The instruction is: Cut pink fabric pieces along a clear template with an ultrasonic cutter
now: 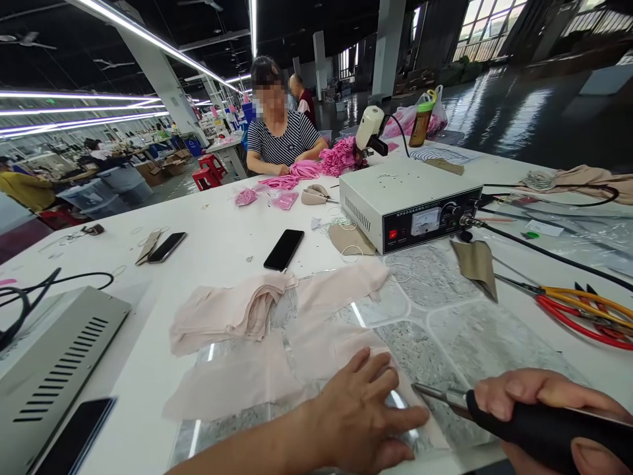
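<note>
My left hand (359, 406) lies flat with fingers spread on a pale pink fabric piece (326, 340), which rests on a glossy clear-topped mat (494, 336) with a grey stone pattern. In my right hand (548, 389) is a handheld ultrasonic cutter (534, 425) with a black handle and a pointed metal tip. The tip is at the right edge of the fabric, just beyond my left fingers. A folded stack of the same pink fabric (227, 310) sits at the mat's upper left.
A white generator box (410, 188) with a dial and cables stands behind the mat. Pliers with orange and red handles (583, 313) lie right. A black phone (284, 249) is ahead; a vented grey box (64, 369) stands left. Across the table, a person (281, 135) handles pink bundles.
</note>
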### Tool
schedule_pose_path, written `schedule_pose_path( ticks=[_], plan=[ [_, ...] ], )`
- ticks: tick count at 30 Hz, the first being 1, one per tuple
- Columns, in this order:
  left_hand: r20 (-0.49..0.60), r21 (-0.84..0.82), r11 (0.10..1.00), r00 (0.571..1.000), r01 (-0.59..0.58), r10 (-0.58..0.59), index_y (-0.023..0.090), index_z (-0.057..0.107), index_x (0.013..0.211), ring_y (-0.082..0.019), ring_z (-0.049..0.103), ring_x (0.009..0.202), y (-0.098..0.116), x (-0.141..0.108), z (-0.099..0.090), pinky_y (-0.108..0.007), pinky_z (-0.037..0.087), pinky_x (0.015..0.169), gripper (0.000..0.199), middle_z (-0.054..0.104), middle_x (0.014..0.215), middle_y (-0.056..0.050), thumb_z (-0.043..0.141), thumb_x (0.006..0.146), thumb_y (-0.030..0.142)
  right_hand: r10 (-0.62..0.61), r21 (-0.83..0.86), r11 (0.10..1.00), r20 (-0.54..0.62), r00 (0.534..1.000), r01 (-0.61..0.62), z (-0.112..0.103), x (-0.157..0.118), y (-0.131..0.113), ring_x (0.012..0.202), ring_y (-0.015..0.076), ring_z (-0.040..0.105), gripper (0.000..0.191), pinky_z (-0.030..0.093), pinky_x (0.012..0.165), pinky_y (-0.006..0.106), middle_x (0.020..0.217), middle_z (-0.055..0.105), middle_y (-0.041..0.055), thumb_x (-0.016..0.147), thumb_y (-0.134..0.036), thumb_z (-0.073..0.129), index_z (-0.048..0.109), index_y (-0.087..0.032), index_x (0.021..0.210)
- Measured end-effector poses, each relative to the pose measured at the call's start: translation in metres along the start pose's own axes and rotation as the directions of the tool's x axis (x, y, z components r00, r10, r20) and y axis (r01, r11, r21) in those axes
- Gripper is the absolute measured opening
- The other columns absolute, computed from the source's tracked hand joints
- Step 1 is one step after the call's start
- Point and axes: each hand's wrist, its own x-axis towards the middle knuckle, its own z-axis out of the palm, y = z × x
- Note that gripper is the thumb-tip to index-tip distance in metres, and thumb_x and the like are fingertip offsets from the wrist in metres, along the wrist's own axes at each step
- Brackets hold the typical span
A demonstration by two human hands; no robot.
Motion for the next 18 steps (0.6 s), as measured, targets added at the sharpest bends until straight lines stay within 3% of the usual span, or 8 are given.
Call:
schedule_pose_path(
  ticks=[4,11,18],
  plan=[
    [-0.035,0.006,1.0,0.999,-0.006,0.006,0.031,0.049,0.131,-0.028,0.04,0.129,-0.001,-0.001,0.005,-0.044,0.028,0.109,0.042,0.051,0.12,-0.008,0.049,0.094,0.052,-0.018,-0.028,0.999,0.081,0.997,0.021,0.001,0.002,0.002,0.061,0.0177,0.051,0.015,0.054,0.057,0.035,0.077,0.05,-0.0002,0.093,-0.032,0.055,0.048,-0.025,0.082],
    [-0.105,0.097,0.994,0.993,-0.041,0.051,0.035,0.047,0.134,-0.028,0.04,0.131,-0.007,-0.004,0.019,-0.044,0.03,0.109,0.046,0.05,0.123,-0.008,0.04,0.096,0.058,-0.072,0.015,0.997,-0.03,0.997,0.072,0.026,0.011,-0.01,0.056,0.0169,0.051,0.024,0.052,0.052,0.033,0.07,0.049,0.0013,0.089,-0.043,0.057,0.052,-0.022,0.079],
    [-0.129,0.121,0.992,0.991,-0.027,0.043,0.037,0.047,0.134,-0.027,0.039,0.132,-0.008,-0.004,0.023,-0.042,0.031,0.109,0.046,0.049,0.127,-0.007,0.039,0.096,0.061,-0.085,0.017,0.996,-0.042,0.995,0.086,0.03,0.019,-0.012,0.053,0.0171,0.052,0.026,0.053,0.048,0.032,0.068,0.049,0.0009,0.086,-0.046,0.061,0.052,-0.023,0.078]
  ],
)
